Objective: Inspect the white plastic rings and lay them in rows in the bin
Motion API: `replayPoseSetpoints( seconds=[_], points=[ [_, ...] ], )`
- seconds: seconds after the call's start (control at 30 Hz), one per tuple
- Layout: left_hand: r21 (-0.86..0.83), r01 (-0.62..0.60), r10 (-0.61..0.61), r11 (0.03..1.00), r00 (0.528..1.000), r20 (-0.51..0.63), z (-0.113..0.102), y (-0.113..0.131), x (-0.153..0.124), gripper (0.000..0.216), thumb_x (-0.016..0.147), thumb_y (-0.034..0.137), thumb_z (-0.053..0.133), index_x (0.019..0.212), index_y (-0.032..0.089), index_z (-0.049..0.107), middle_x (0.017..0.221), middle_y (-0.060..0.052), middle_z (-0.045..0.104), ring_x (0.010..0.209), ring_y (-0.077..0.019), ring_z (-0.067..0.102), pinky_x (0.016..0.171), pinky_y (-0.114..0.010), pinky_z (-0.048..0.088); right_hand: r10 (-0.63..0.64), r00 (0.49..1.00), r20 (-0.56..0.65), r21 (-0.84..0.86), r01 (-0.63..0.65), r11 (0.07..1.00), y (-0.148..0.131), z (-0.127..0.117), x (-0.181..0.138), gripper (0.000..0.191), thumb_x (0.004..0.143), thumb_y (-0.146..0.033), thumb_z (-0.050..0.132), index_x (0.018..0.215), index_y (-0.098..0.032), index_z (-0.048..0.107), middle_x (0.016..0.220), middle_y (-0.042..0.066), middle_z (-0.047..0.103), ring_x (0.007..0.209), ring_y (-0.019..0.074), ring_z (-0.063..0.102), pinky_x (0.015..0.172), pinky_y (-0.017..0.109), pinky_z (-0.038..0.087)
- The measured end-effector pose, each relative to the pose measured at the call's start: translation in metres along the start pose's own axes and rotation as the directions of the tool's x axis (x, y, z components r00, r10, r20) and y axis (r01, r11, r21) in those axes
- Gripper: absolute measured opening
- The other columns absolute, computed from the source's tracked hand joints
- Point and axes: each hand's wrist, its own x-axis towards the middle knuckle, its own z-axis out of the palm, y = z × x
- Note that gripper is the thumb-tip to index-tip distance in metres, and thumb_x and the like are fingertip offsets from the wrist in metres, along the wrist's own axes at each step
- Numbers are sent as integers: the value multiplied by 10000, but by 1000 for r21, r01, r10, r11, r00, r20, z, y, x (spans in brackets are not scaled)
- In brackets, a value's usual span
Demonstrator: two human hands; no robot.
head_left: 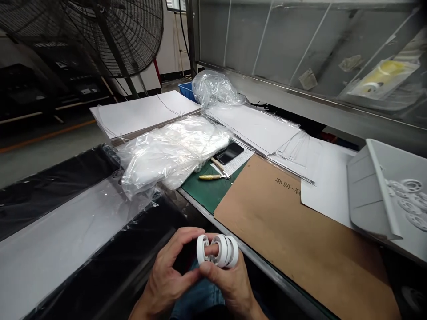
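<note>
Several white plastic rings [220, 251] are lined up side by side between my two hands, above my lap. My right hand [235, 280] is closed around the rings on the right, its thumb across their near side. One finger passes through the ring openings; which hand it belongs to is hard to tell. My left hand [170, 266] pinches the leftmost ring [202, 250] between thumb and fingers, with a small gap between it and the others. More white rings [413, 204] lie in a pale grey bin [373, 191] at the right.
A brown cardboard sheet [287, 231] covers the near table. Behind it are yellow-handled pliers [213, 177], a black phone [229, 153], clear plastic bags [176, 151] and white sheets [253, 126]. At the left is a plastic-covered black conveyor or bench [76, 231]; a large fan [110, 35] stands behind.
</note>
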Motion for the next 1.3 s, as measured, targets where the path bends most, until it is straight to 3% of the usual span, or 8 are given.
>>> replayPoseSetpoints(
  seconds=[0.17,0.37,0.53,0.87,1.1,1.3],
  points=[
    [6,0,0,1000,998,-65,2,0,-2,504,772,401,930,1237,351,741,1193,-64,775,1079,-296,753,984,-406,616,-13,987,-161,-39,7,999,6,-6,1,266,840,-498,858,937,-251,880,1228,115,769,1196,336,673,1058,446,512],
    [-45,84,-88,995,991,-104,1,-4,-14,534,736,440,953,1217,298,767,1189,-87,762,1079,-295,741,987,-394,599,168,986,-19,78,-166,983,16,-2,3,341,828,-499,868,1010,-211,857,913,58,794,854,236,699,828,349,552],
    [-120,159,-174,980,976,-130,0,-4,-18,630,686,590,939,1187,232,802,1150,-117,770,1052,-303,738,980,-383,588,288,958,8,164,-286,944,19,4,-2,315,828,-482,874,930,-189,819,822,28,754,777,186,660,758,289,529],
    [-238,298,-324,924,943,-80,8,-8,-22,618,719,690,870,1051,173,808,978,-89,761,917,-255,710,849,-322,574,404,915,23,341,-387,857,20,8,-6,327,761,-447,919,825,-167,762,722,14,719,637,146,649,597,240,550],
    [-499,380,-419,779,907,36,24,-11,-23,607,688,609,932,1060,153,785,868,-51,728,678,-156,646,604,-236,551,401,916,-26,368,-364,855,26,0,-8,308,767,-427,924,837,-177,758,759,5,721,649,138,650,608,237,556],
    [-555,377,-434,741,900,32,26,-11,-26,581,711,533,949,1103,141,774,852,-53,751,668,-150,661,618,-237,576,392,920,-23,365,-357,860,30,-4,-6,286,779,-411,923,845,-177,772,732,1,711,646,140,649,598,235,554]
  ],
)
